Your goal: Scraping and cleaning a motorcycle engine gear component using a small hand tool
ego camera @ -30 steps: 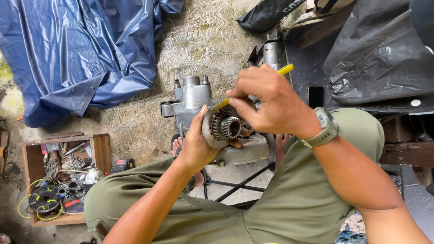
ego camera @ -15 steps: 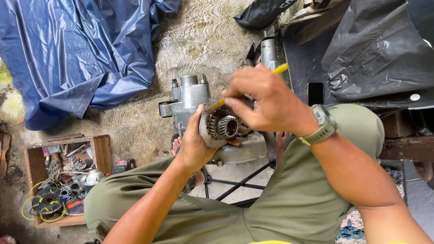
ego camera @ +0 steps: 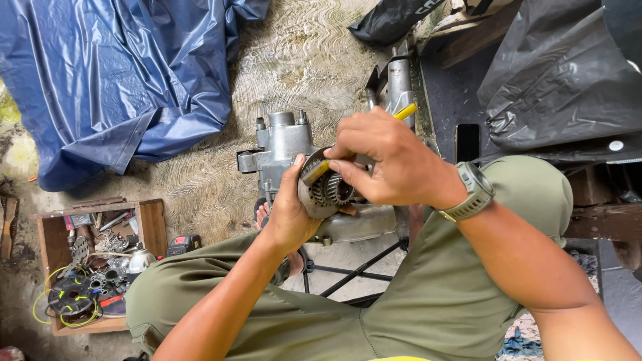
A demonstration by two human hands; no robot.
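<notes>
Above the grey engine casing [ego camera: 284, 144], we cup the gear cluster [ego camera: 324, 187] in our left hand [ego camera: 291, 214] while our right hand [ego camera: 391, 164] pinches the yellow-handled tool [ego camera: 404, 111], slanting down-left into it.

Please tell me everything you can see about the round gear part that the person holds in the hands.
The round gear part is a grey metal disc, dull and greasy-looking, with a toothed gear at its centre. It stands tilted, its gear face turned toward the camera. The left hand cups it from below and behind. The right hand covers its upper right side and lays a yellow-handled tool across its face. It is held above a grey engine casing; its back is hidden.
</notes>
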